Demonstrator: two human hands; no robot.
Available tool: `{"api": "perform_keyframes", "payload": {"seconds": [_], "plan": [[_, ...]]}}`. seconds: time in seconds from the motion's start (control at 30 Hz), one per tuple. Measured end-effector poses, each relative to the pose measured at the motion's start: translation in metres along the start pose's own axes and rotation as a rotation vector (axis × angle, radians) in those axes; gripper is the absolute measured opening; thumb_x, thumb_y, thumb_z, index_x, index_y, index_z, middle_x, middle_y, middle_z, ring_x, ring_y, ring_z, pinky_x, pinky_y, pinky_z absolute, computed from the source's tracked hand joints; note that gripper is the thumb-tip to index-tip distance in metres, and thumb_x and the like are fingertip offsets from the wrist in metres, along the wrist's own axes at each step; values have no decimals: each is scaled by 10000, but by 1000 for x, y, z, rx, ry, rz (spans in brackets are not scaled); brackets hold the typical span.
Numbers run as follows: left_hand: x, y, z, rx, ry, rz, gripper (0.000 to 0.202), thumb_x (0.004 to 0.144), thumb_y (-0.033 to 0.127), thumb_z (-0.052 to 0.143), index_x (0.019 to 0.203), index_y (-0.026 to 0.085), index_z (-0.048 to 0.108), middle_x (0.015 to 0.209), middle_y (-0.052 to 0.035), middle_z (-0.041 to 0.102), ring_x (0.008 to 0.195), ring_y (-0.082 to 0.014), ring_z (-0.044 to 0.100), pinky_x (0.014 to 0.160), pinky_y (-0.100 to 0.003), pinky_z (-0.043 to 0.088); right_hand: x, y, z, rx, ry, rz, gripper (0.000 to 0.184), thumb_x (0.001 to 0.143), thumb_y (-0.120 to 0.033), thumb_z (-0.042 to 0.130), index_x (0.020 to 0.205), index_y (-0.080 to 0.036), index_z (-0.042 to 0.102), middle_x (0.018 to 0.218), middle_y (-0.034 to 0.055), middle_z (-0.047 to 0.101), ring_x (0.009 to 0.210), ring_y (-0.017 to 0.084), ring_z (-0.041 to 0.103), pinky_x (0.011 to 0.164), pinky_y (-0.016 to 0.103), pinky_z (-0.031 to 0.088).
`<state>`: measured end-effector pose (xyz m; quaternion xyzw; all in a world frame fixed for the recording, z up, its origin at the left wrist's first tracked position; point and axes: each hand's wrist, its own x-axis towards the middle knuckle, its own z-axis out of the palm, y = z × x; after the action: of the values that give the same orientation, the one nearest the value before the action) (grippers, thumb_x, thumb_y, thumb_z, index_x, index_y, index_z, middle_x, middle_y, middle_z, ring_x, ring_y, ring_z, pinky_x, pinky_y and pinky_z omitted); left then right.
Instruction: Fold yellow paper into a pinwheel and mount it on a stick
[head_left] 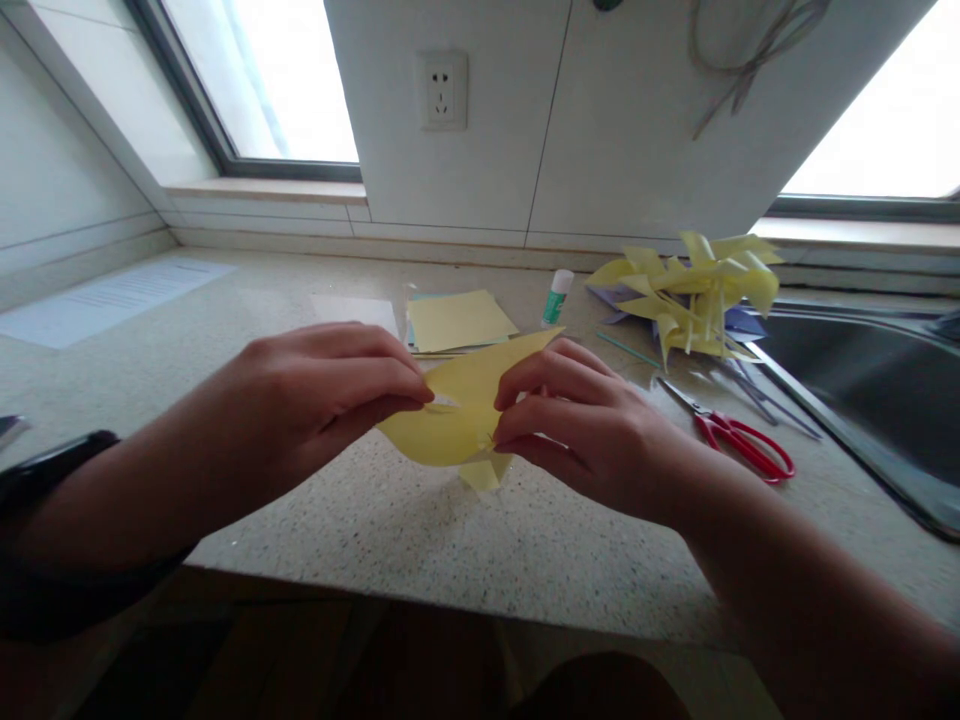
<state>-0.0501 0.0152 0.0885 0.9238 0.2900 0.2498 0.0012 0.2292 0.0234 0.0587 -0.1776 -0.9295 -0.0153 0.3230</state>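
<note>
A piece of yellow paper (450, 440), curved and partly cut, is held above the counter between both hands. My left hand (330, 385) pinches its left side, the fingertips closed near a small white slit or strip. On the right, my right hand (577, 420) pinches another part, with thumb and fingers closed at the paper's inner edge. One pointed corner of the paper sticks up past the right fingers, and a small yellow flap hangs below. What lies exactly under the fingertips is hidden.
Behind the hands lie a stack of yellow paper sheets (461, 318) and a glue stick (557, 297). Red-handled scissors (739, 440) rest at right, near a pile of yellow paper pinwheels (697, 285). A metal sink (877, 390) borders the counter (450, 550). A printed sheet (112, 295) lies far left.
</note>
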Motion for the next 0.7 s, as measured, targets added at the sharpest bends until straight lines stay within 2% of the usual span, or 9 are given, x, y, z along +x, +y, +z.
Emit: {"api": "perform_keyframes", "payload": {"seconds": [0.13,0.27,0.47,0.7], "plan": [[4,9,5,30,86,-114,128,967,235,610,979,279,730,981,-2,596,863,-152,603,774,-276,501,0,-5,0,-43,16,6,104,949,-147,622,885,-146,705,975,92,637,890,181,557,791,329,498],[4,20,9,-21,77,-187,113,962,256,615,1002,291,715,951,10,570,845,-146,580,744,-267,493,0,-12,4,-85,62,14,76,933,-143,641,901,-154,709,977,84,635,878,184,545,778,343,483],[3,35,13,56,86,-186,103,951,253,611,1001,254,700,987,-9,561,886,-168,574,769,-307,476,0,-19,9,-107,131,47,27,917,-160,672,916,-160,699,996,82,638,885,183,552,795,356,493],[2,38,18,158,84,-106,108,961,225,582,1013,243,675,1013,-42,586,927,-224,569,788,-378,457,1,-23,11,-116,150,83,24,927,-176,666,911,-175,683,996,77,636,866,174,551,798,358,497]]}}
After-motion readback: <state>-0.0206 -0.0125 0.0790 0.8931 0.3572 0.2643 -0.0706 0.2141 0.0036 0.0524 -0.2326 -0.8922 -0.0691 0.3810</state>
